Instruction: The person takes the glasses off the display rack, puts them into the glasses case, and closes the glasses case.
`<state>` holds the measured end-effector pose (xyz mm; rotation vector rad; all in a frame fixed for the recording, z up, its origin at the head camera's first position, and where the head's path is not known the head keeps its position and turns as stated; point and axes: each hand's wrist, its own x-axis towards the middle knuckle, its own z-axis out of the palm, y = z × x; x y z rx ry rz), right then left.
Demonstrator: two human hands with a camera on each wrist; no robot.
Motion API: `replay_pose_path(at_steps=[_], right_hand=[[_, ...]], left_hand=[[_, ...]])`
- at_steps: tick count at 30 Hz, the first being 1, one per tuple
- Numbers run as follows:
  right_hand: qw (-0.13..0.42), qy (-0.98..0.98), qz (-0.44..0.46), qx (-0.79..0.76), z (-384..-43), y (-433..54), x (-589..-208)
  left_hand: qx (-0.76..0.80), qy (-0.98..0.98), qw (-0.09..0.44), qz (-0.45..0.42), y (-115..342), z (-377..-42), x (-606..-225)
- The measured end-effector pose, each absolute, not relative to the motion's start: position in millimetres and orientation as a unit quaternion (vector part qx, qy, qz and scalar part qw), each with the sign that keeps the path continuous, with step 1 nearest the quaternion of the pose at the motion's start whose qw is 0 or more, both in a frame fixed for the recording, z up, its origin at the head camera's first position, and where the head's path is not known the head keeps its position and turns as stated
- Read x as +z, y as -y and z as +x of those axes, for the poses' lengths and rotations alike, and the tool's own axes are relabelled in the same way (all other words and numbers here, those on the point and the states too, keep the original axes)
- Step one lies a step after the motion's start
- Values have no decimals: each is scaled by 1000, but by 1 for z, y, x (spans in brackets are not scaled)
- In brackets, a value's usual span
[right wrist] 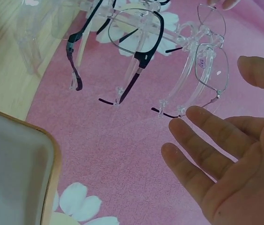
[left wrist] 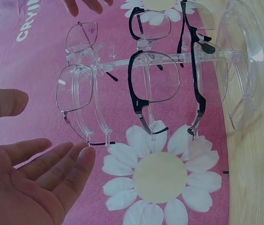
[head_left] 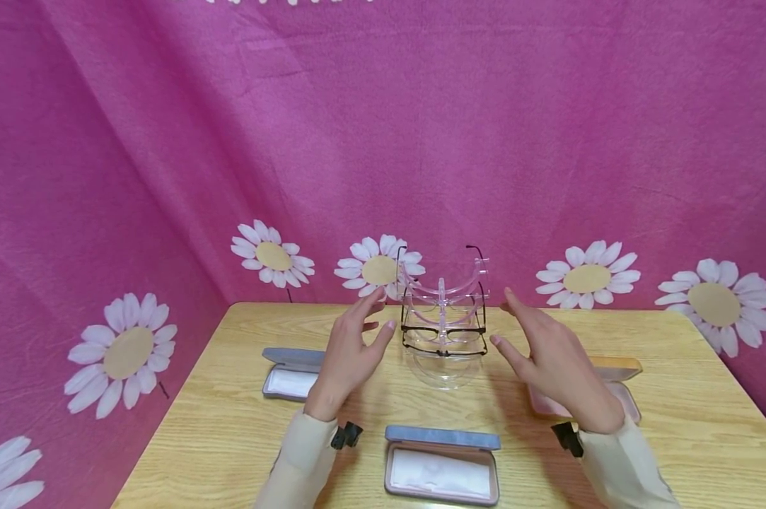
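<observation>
A clear plastic display stand (head_left: 442, 304) stands upright on the table, holding three pairs of glasses one above another. Uppermost are thin metal-rimmed glasses (left wrist: 93, 89); under them come black half-rim glasses (left wrist: 138, 104), and lowest another dark-browed pair (left wrist: 199, 96). My left hand (head_left: 351, 346) is held up at the stand's left side, fingers spread and holding nothing. On the opposite side, my right hand (head_left: 557, 353) mirrors it, palm facing the stand. In both wrist views the fingertips come close to the temple ends of the uppermost glasses.
An open blue case (head_left: 443, 438) with a white cloth lies in front of the stand. Another open grey-blue case (head_left: 293, 357) sits left, partly behind my left hand. At right, an open case with an orange lid (head_left: 618, 365) is partly covered by my right hand. A pink flowered curtain (head_left: 459, 141) hangs behind.
</observation>
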<state>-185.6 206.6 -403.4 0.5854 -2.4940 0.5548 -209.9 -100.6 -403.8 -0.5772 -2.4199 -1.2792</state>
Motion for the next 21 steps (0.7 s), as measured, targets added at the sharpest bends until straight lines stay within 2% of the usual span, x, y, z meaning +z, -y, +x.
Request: replay_pose_path(at_steps=[10, 21], right_hand=[[252, 919, 207, 222, -193, -201, -398], [269, 913, 202, 231, -201, -196, -393]], left_hand=[[-435, 862, 156, -209, 100, -218, -399], [-448, 859, 153, -194, 96, -225, -400]])
